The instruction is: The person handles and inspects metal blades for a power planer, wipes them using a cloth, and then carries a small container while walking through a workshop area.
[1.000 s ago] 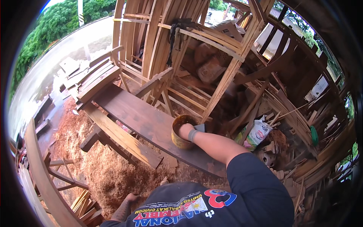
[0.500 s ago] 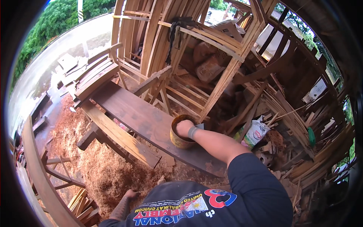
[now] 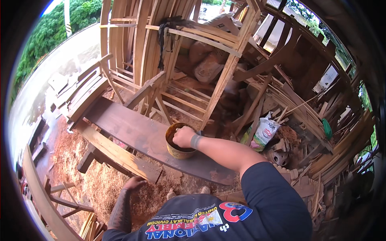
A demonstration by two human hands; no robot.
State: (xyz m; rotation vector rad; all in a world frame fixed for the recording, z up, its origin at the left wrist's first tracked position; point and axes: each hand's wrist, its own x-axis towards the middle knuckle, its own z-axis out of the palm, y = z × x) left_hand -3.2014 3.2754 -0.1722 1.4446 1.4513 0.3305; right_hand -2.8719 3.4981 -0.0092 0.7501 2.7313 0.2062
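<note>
My right hand (image 3: 184, 137), with a grey band at the wrist, is closed at the mouth of a round, stained yellowish can (image 3: 180, 153). Its fingertips are hidden, so what it holds, if anything, does not show. The can stands upright on a long dark brown board (image 3: 132, 128) that slants across the view. Lower left, my left hand (image 3: 134, 183) hovers empty with loosely stretched fingers, close to the near end of a lighter plank (image 3: 132, 158) alongside the board.
Wood shavings (image 3: 80, 168) cover the ground on the left. Tall wooden frames (image 3: 209, 40) rise beyond the board. Toward the right are a white and green sack (image 3: 265, 132) and stacked scrap wood (image 3: 305, 112). A curved timber (image 3: 40, 184) stands at the far left.
My right hand has risen from inside the can to its mouth. My left hand has moved up and forward, nearer the lighter plank. The whole view has shifted slightly.
</note>
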